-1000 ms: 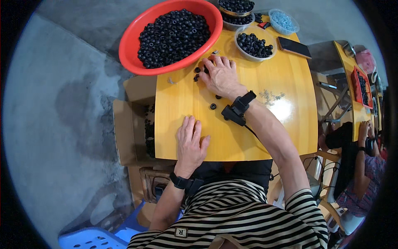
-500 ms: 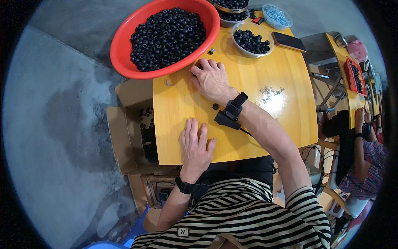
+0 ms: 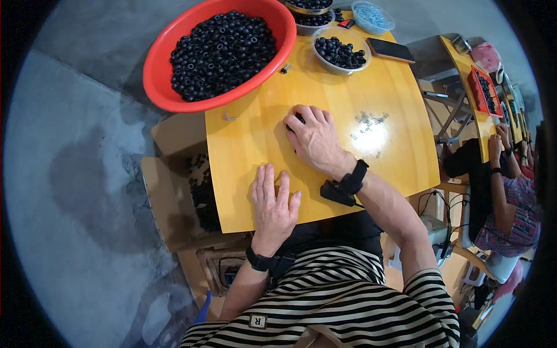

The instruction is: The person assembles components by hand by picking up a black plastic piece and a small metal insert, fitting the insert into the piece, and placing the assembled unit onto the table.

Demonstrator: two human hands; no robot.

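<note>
My right hand (image 3: 316,136) is over the middle of the yellow table (image 3: 249,139), fingers curled. A small black round piece (image 3: 300,118) shows between its thumb and index finger; the rest is hidden by the hand. Nearer me, my left hand (image 3: 274,209) lies on the table by the near left edge, fingers stretched out and holding nothing. Beyond them, a large red basin (image 3: 152,78) at the far left holds many small black round pieces with holes. A clear bowl (image 3: 342,71) to its right holds more black pieces.
Small metal pieces (image 3: 371,120) lie scattered on the table's right side. A dark phone-like case (image 3: 391,50) and a tub of light-blue bits (image 3: 373,17) stand far right. An open cardboard box (image 3: 165,197) is beside the left edge. Another person (image 3: 505,214) sits at right.
My right hand has moved toward me and right, away from the basin, and a black piece now shows in its fingers. My left hand stays in place. The view has shifted slightly.
</note>
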